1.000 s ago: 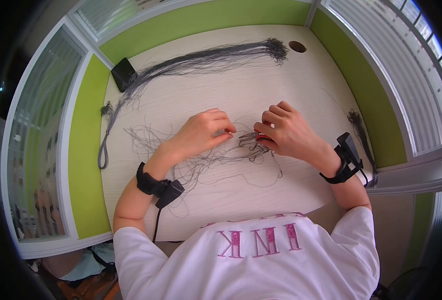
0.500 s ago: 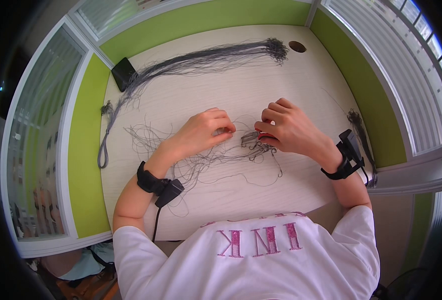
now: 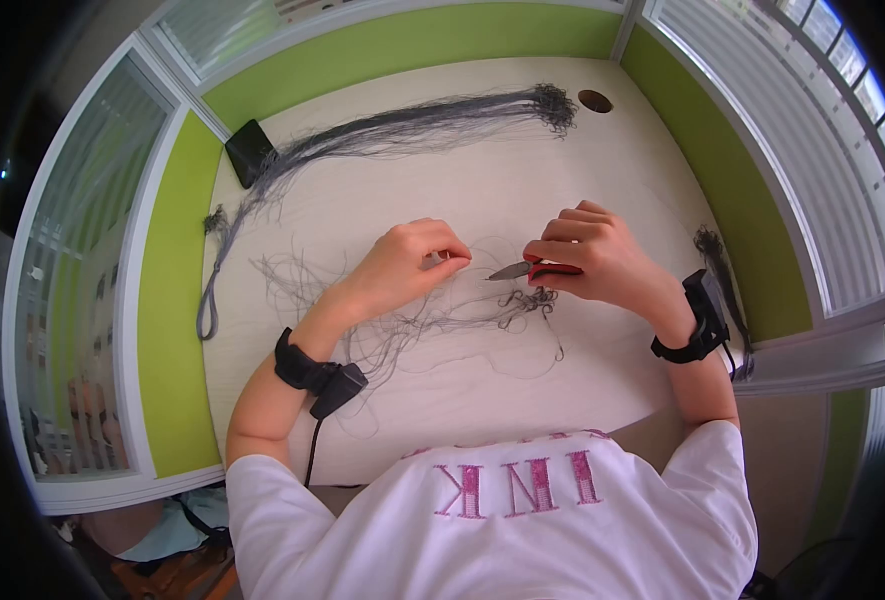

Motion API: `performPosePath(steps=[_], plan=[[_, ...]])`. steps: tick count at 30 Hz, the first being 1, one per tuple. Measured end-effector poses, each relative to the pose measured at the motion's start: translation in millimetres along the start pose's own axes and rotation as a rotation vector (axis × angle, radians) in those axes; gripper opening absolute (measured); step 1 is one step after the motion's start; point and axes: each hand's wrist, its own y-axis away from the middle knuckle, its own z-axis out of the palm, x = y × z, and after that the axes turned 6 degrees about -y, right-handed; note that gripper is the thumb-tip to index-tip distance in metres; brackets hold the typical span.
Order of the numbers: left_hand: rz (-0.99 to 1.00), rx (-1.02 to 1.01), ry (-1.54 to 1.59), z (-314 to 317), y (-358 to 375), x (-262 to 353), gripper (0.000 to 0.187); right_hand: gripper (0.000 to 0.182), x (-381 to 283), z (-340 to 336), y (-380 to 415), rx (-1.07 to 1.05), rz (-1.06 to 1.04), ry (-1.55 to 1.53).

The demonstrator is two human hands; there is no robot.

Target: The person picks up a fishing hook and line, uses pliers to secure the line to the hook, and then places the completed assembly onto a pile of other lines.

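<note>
My right hand (image 3: 597,255) is wrapped round small red-handled pliers or cutters (image 3: 552,271), whose grey tip points left. To the left, my left hand (image 3: 412,262) has thumb and index finger pinched together; a thin line seems to run from the fingertips, but what they hold is too small to make out. Below and between the hands lies a loose tangle of thin dark lines (image 3: 402,330). A cluster of small hooks (image 3: 530,303) sits at its right end, just under the tool, and one hook (image 3: 559,352) hangs apart below it.
A long bundle of dark lines (image 3: 402,122) with clustered hooks stretches across the back. At the back left is a black object (image 3: 249,152). Another dark bundle (image 3: 719,262) lies at the right edge. Green partitions (image 3: 412,45) surround the table (image 3: 442,400), which has a round hole (image 3: 594,101).
My right hand has shifted slightly right, and the tool's tip is now in plain view. The left thumb and index finger, slightly apart before, are now together.
</note>
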Motion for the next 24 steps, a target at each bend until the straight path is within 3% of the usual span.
performPosePath(steps=[4,6,9,15,24], plan=[[-0.018,0.124,0.082,-3,-2,8,0.010,0.027,-13,-10,-6,0.187,0.096,-0.167],[0.000,0.226,0.600,6,-1,17,0.016,0.028,-28,-10,-9,0.217,0.452,-0.551],[-0.020,0.220,0.836,9,1,26,0.021,0.027,-29,4,-9,0.203,0.500,-0.740],[-0.161,0.072,1.157,0,8,31,0.020,0.027,-30,7,-9,0.237,0.496,-0.716],[-0.191,0.152,1.030,5,7,23,0.015,0.028,-20,10,-7,0.293,0.442,-0.646]])
